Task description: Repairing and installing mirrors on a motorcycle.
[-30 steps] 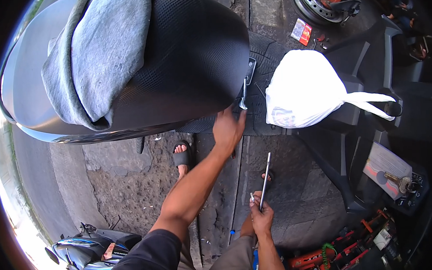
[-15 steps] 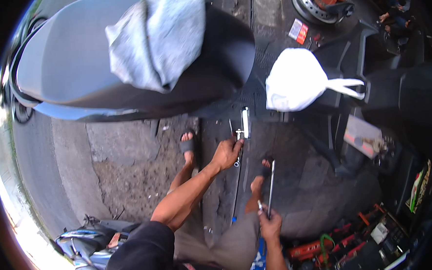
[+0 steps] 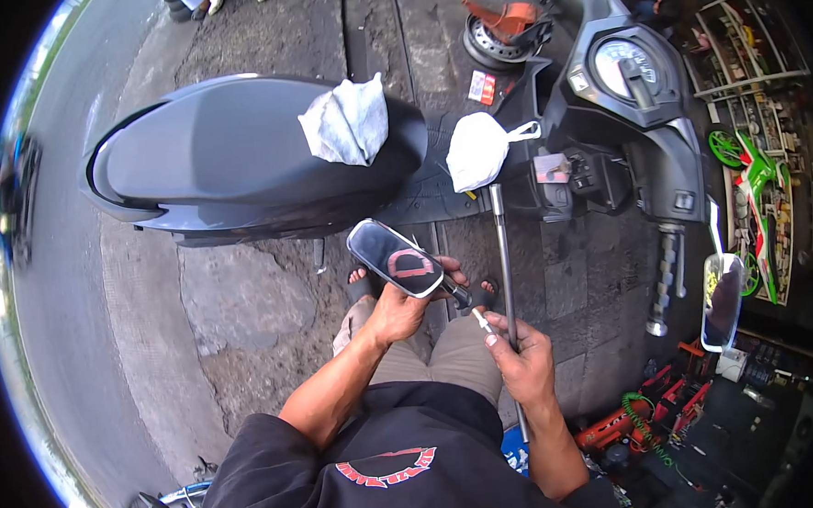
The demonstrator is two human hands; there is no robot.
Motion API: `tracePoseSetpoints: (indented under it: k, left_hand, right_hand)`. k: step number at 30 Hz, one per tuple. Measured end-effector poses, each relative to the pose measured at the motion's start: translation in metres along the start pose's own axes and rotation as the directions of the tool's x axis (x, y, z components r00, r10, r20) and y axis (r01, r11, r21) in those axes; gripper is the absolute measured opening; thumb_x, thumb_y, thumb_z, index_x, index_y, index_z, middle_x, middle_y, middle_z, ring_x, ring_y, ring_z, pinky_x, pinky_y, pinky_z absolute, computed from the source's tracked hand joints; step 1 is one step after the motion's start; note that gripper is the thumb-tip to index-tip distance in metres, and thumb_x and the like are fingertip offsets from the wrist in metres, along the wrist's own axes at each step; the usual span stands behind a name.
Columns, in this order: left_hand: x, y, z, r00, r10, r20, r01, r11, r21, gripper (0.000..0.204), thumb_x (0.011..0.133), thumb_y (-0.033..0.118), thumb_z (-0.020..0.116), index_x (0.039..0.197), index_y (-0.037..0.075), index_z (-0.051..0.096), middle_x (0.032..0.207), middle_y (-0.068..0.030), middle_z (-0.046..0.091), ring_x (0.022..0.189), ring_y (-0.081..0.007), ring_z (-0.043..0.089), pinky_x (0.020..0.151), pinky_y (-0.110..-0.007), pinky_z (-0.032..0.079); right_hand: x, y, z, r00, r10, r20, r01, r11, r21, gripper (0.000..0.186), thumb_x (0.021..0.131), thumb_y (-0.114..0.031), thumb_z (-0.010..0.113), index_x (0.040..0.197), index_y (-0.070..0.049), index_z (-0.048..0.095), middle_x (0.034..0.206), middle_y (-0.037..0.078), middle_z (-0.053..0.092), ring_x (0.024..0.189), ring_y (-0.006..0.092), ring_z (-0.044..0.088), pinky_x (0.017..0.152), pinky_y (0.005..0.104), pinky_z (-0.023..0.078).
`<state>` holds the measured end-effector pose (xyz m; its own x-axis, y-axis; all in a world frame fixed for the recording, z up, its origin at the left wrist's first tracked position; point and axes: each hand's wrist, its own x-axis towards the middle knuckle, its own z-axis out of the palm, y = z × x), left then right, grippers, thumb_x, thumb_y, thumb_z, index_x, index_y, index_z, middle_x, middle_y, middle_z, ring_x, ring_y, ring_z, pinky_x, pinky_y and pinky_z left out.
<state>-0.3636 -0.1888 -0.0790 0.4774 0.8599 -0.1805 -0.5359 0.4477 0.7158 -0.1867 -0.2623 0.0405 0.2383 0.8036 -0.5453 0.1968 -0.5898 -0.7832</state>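
Observation:
My left hand (image 3: 399, 313) is closed around a scooter side mirror (image 3: 396, 256) with a dark glass and a pale rim, its fingers showing beyond the mirror's right edge. The black stem (image 3: 459, 293) of the mirror points down toward my right hand (image 3: 528, 363). That hand is closed on a long metal rod (image 3: 503, 258), held upright in the picture. Between its thumb and finger is a small pale metal piece (image 3: 482, 322), close to the stem's end; whether they touch I cannot tell. Ahead is a parked scooter with a dark seat (image 3: 207, 140).
A grey cloth (image 3: 349, 124) lies on the seat, and a white plastic bag (image 3: 479, 151) on the footboard. At right are the handlebar grip (image 3: 669, 268) and another mirror (image 3: 722, 302). A wheel (image 3: 497, 45) lies beyond the scooter; red tools (image 3: 627, 422) lie at lower right.
My left hand has come up from low near the ground, now with the mirror in it. My right hand has moved upward with the rod and small piece. The view has shifted, showing the handlebar.

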Motion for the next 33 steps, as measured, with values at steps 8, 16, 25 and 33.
tracePoseSetpoints:
  k: [8, 16, 25, 33]
  left_hand:
    - [-0.011, 0.068, 0.033, 0.97, 0.023, 0.243, -0.056, 0.99, 0.13, 0.041, 0.099, 0.03, 0.057, 0.125, -0.002, 0.053, 0.113, -0.0123, 0.065, 0.11, -0.0248, 0.063, 0.096, -0.04, 0.05]
    - [-0.016, 0.077, 0.077, 0.88, 0.064, 0.471, -0.138, 0.983, 0.124, 0.04, 0.098, 0.023, 0.058, 0.125, -0.005, 0.052, 0.12, -0.0179, 0.063, 0.111, -0.0266, 0.062, 0.096, -0.04, 0.05]
    - [0.005, 0.087, 0.116, 0.8, 0.039, 0.599, -0.223, 0.945, 0.237, 0.032, 0.096, 0.026, 0.063, 0.11, -0.003, 0.06, 0.115, -0.0179, 0.065, 0.108, -0.0265, 0.063, 0.089, -0.04, 0.051]
    - [0.011, 0.082, 0.148, 0.828, -0.135, 0.544, 0.171, 0.985, -0.016, 0.03, 0.097, 0.013, 0.056, 0.122, -0.004, 0.053, 0.111, -0.0171, 0.066, 0.105, -0.0276, 0.066, 0.091, -0.039, 0.052]
  right_hand:
    - [-0.031, -0.048, -0.012, 0.982, -0.172, 0.082, 0.183, 0.972, -0.15, 0.033, 0.087, -0.015, 0.067, 0.113, 0.004, 0.066, 0.065, 0.002, 0.061, 0.06, 0.0078, 0.052, 0.061, 0.0256, 0.044]
    - [-0.068, -0.101, -0.039, 0.98, -0.192, -0.048, 0.174, 0.954, -0.245, 0.031, 0.089, -0.026, 0.065, 0.091, 0.005, 0.065, 0.067, 0.01, 0.062, 0.061, 0.0155, 0.057, 0.057, 0.032, 0.045]
    - [-0.099, -0.117, -0.072, 0.979, -0.194, -0.058, 0.142, 0.863, -0.486, 0.05, 0.09, -0.045, 0.065, 0.075, 0.003, 0.062, 0.055, 0.019, 0.054, 0.052, 0.0319, 0.06, 0.051, 0.0421, 0.044]
    - [-0.115, -0.098, -0.092, 0.858, -0.403, -0.318, 0.37, 0.915, -0.16, 0.049, 0.094, -0.044, 0.061, 0.081, 0.003, 0.058, 0.058, 0.011, 0.056, 0.053, 0.019, 0.06, 0.049, 0.0361, 0.043]
